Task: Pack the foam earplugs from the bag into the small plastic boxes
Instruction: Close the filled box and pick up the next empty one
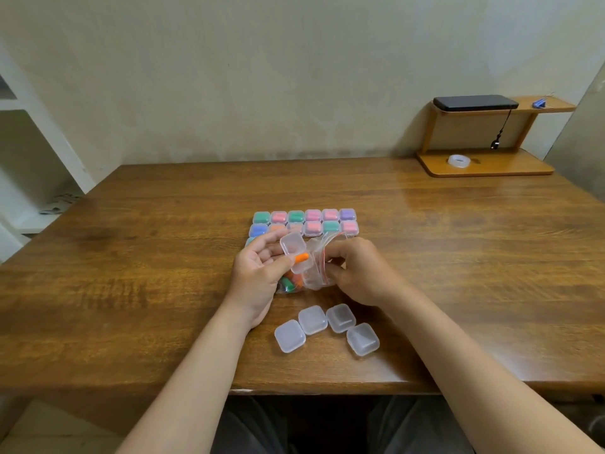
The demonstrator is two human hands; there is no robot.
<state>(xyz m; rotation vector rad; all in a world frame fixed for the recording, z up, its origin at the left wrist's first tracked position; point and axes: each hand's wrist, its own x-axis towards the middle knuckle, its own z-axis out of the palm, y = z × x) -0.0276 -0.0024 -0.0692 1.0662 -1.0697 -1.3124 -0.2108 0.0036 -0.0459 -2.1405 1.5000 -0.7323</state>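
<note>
My left hand (258, 273) holds a small clear plastic box (296, 253) with its lid flipped open, and an orange earplug (302, 257) lies in it. My right hand (357, 273) pinches the mouth of the clear zip bag (316, 273), which lies between both hands. Orange and green earplugs (289, 285) show through the bag's lower part. Several shut boxes filled with coloured earplugs (306, 221) stand in rows just beyond my hands. Several clear boxes with nothing in them (327, 327) sit close to me on the table.
The wooden table (131, 257) runs to a front edge near my lap. A small wooden shelf (484, 165) at the back right carries a tape roll (459, 160) and a black device (474, 102). A white shelving unit (29, 165) stands at the left.
</note>
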